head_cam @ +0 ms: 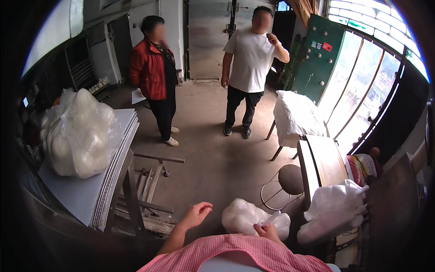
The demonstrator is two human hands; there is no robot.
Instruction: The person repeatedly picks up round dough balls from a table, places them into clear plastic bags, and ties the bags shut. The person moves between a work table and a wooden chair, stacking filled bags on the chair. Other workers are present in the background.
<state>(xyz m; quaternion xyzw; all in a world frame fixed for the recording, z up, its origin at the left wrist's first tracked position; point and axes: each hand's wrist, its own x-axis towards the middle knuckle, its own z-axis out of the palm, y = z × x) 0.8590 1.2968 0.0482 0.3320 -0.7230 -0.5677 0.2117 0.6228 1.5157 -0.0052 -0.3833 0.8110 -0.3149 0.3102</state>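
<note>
My right hand (267, 232) grips the gathered neck of a white plastic bag (240, 215). The bag is full, with rounded lumps showing through, and hangs low in front of me. To the left of it, my left hand (196, 215) is held in the air with nothing in it, its fingers slightly bent and the thumb apart. A pink checked apron (231, 244) covers my front. Whatever fills the bag is hidden by the plastic.
At left, a large clear bag of pale rounded pieces (81, 136) sits on stacked boards (74, 190). Another white bag (334, 207) lies at right near a round stool (290, 179). Two people (153, 71) (249, 57) stand ahead. A metal frame (149, 183) stands low at left.
</note>
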